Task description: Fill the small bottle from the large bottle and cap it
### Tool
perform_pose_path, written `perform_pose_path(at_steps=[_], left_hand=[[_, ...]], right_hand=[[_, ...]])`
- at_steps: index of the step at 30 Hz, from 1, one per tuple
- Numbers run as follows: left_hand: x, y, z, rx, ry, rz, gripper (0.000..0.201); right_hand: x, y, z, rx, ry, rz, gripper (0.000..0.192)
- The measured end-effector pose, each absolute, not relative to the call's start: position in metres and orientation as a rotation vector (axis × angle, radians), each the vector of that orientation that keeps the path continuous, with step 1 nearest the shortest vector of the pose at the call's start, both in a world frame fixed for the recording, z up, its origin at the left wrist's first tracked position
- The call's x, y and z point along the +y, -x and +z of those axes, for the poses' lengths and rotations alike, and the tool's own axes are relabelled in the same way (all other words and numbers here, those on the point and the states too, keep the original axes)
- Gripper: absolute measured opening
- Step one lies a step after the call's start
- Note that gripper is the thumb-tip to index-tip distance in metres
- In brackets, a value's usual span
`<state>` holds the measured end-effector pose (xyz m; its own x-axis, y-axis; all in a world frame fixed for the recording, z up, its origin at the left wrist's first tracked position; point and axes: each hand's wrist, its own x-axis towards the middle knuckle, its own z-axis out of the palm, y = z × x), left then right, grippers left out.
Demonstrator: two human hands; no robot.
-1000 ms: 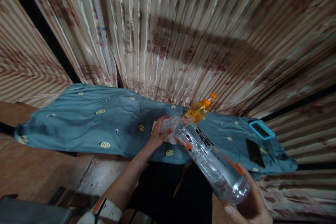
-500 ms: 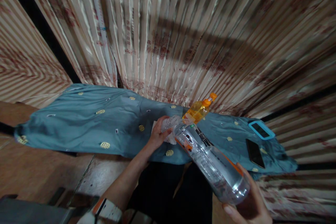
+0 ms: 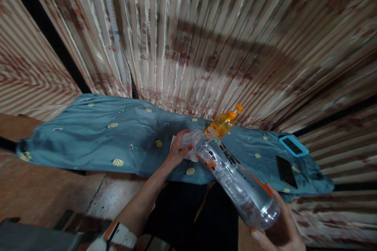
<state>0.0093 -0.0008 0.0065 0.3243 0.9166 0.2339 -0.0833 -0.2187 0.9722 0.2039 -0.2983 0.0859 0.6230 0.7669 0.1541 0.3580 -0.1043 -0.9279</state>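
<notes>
My right hand point(image 3: 282, 223) grips the base end of a large clear plastic bottle point(image 3: 238, 184) with a silver and orange label. The bottle is tilted, its neck end up and to the left, its base low and close to me. My left hand point(image 3: 178, 151) is closed around a small clear plastic container point(image 3: 188, 139) whose exact kind I cannot make out. This container meets the neck end of the bottle; whether they touch is unclear. Something white, like tissue point(image 3: 192, 156), shows under the left hand. Just behind stands an orange pump bottle point(image 3: 220, 124) of yellow liquid.
A blue-green cloth with pineapple prints point(image 3: 97, 137) covers the long narrow table. At its right end lie a black phone point(image 3: 286, 171) and a blue-framed device point(image 3: 293, 146). A pleated curtain point(image 3: 182, 47) hangs close behind. A grey stool point(image 3: 35, 235) stands at lower left.
</notes>
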Motion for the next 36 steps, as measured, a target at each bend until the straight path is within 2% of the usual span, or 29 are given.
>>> perform_pose_path(at_steps=[10, 17, 29, 36], left_hand=[[-0.0001, -0.0089, 0.0080, 0.800, -1.500, 1.141, 0.062], [-0.0001, -0.0095, 0.0067, 0.804, -1.486, 1.138, 0.066], [0.0004, -0.0085, 0.0052, 0.788, -1.516, 1.145, 0.060], [0.0010, -0.0106, 0.0029, 0.799, -1.512, 1.148, 0.063]], right_hand=[[-0.2961, -0.2032, 0.0889, -0.941, 1.719, 0.381, 0.096], [-0.2994, -0.2038, 0.0844, -0.887, 1.715, 0.463, 0.103], [-0.2967, -0.2023, 0.0864, -0.866, 1.663, 0.445, 0.090], [-0.2985, -0.2038, 0.0862, -0.900, 1.709, 0.444, 0.101]])
